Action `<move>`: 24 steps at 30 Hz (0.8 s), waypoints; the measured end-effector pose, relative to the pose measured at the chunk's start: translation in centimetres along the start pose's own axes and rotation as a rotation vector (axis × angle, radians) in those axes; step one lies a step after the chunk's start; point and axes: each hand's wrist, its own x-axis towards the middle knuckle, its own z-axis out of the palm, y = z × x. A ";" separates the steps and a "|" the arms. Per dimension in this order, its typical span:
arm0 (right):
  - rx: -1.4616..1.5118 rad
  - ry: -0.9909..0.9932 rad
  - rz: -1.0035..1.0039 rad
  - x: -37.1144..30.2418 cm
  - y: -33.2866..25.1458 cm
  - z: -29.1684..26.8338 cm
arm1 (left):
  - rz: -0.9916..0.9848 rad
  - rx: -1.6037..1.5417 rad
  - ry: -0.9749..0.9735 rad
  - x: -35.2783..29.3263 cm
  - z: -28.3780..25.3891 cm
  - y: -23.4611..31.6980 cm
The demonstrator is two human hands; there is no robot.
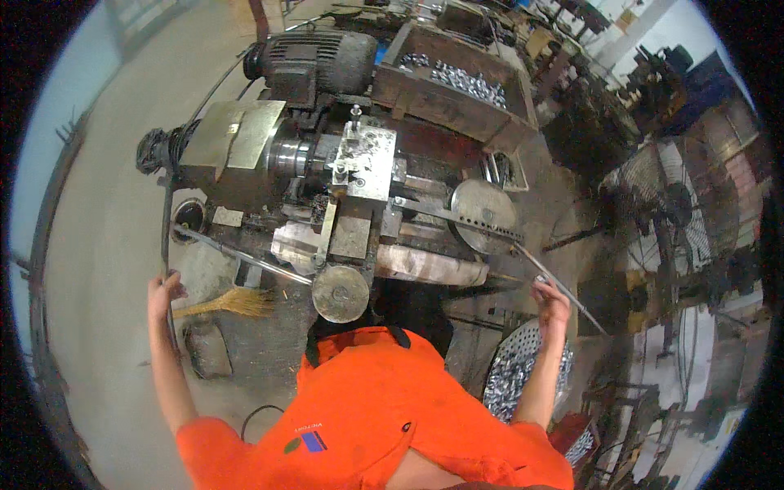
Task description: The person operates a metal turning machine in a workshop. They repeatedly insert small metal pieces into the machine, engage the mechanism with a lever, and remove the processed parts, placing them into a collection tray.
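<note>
A bench lathe with a square metal tool block stands in front of me. My left hand is closed around a long dark lever rod at the machine's left side. On the right, my right hand is raised with its fingers pinched together. A small shiny metal piece seems to show at those fingertips; its exact kind is too small to tell. Close beside this hand runs a long metal lever, joined to a bar with a row of holes. The spindle chuck faces the tool block.
An electric motor sits behind the lathe. Beyond it is a metal bin of small shiny parts. A perforated basket of metal parts stands low on the right. A straw broom lies at left, and a fan stands far right.
</note>
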 end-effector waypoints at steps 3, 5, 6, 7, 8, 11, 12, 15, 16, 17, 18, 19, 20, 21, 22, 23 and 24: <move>-0.541 -0.327 -0.178 3.7 -1.5 11.2 | 0.031 0.065 0.000 0.2 0.4 0.6; -0.655 -0.475 -0.391 5.1 -1.5 18.9 | 0.039 0.196 0.037 -0.6 0.8 1.7; -0.527 -0.662 -0.373 5.4 -2.5 23.2 | 0.049 0.397 0.073 -1.1 0.7 1.5; -0.562 -0.757 -0.465 5.1 -3.5 27.4 | 0.097 0.608 0.103 -2.4 0.4 1.6; -0.576 -0.858 -0.710 5.9 -3.7 30.8 | 0.147 0.822 0.124 -3.9 0.1 2.3; -0.757 -1.020 -1.047 6.6 -4.8 40.3 | 0.140 1.045 0.151 -7.8 -0.9 1.7; -0.922 -1.040 -1.042 7.0 -4.3 42.8 | 0.096 1.009 0.137 -8.6 -1.1 0.7; -1.309 -0.983 -0.820 7.7 -2.2 47.8 | 0.028 0.962 0.188 -11.3 -0.1 0.6; -1.315 -0.975 -0.784 7.8 -1.5 48.5 | 0.007 0.954 0.224 -12.3 0.3 0.6; -1.323 -0.963 -0.745 8.0 -0.8 49.0 | 0.044 0.933 0.280 -12.6 0.3 0.1; -1.332 -0.947 -0.704 8.3 -0.2 49.4 | 0.084 0.912 0.332 -12.5 0.4 -0.5; -1.329 -0.901 -0.619 8.2 0.0 49.6 | 0.110 0.891 0.381 -12.9 0.7 -1.5; -1.220 -0.937 -0.607 8.5 0.4 49.6 | 0.093 0.869 0.371 -12.7 0.5 -1.9; -1.111 -0.967 -0.591 9.0 0.9 49.7 | 0.087 0.886 0.378 -12.6 0.3 -2.2; -1.056 -0.997 -0.580 9.5 1.4 49.7 | 0.081 0.903 0.379 -12.5 0.3 -1.8; -0.920 -1.114 -0.859 10.5 2.2 49.7 | 0.085 0.916 0.384 -12.1 0.5 -1.4; -0.887 -1.117 -0.901 11.4 3.0 49.2 | 0.027 0.923 0.384 -11.3 0.2 -2.0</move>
